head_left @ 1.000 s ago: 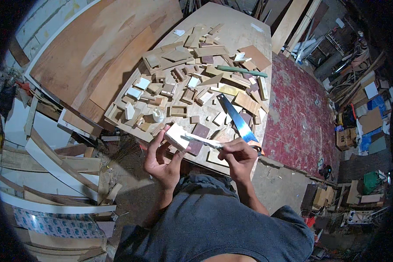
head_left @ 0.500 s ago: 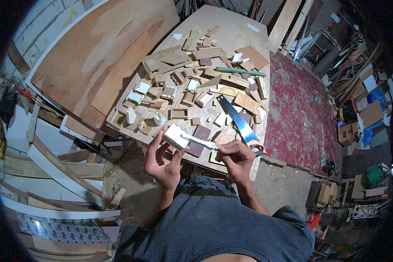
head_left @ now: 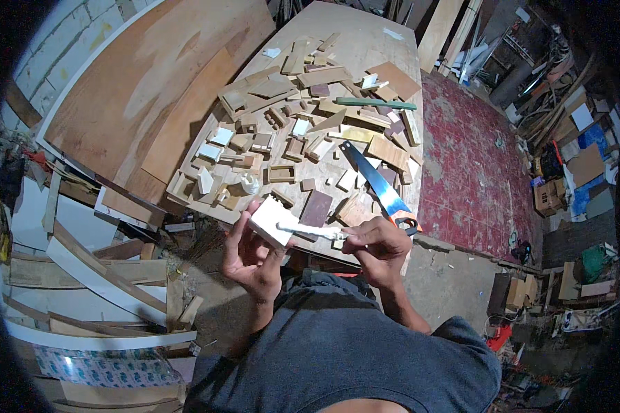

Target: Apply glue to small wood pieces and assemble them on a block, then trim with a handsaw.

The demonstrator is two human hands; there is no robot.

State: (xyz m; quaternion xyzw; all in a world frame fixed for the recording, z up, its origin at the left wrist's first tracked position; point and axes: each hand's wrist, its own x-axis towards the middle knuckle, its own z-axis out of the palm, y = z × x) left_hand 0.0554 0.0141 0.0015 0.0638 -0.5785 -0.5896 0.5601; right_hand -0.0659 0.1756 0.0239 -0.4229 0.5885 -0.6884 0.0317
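Observation:
A small wooden block with a white-coated upper face (head_left: pixel 272 220) is gripped in the fingers of my left hand (head_left: pixel 253 267), held up above the near edge of the worktable. My right hand (head_left: pixel 379 251) pinches a slim stick covered in something white (head_left: pixel 313 230). The stick's far tip rests on the block's white face. Behind the block, a crumpled white lump (head_left: pixel 249 183) sits on the table; its kind is unclear. A dark reddish-brown flat piece (head_left: pixel 317 212) lies beyond the stick.
The plywood worktable (head_left: pixel 310 34) carries several small wooden boxes, offcuts and a green strip (head_left: pixel 375 103). A handsaw (head_left: pixel 375 182) with an orange and black handle lies near its right edge. Large boards (head_left: pixel 151 89) lean at the left, and timber scraps lie below them.
The block has tilted so that its white face shows more fully. The stick's tip has shifted slightly left across that face. The whole view has moved a little.

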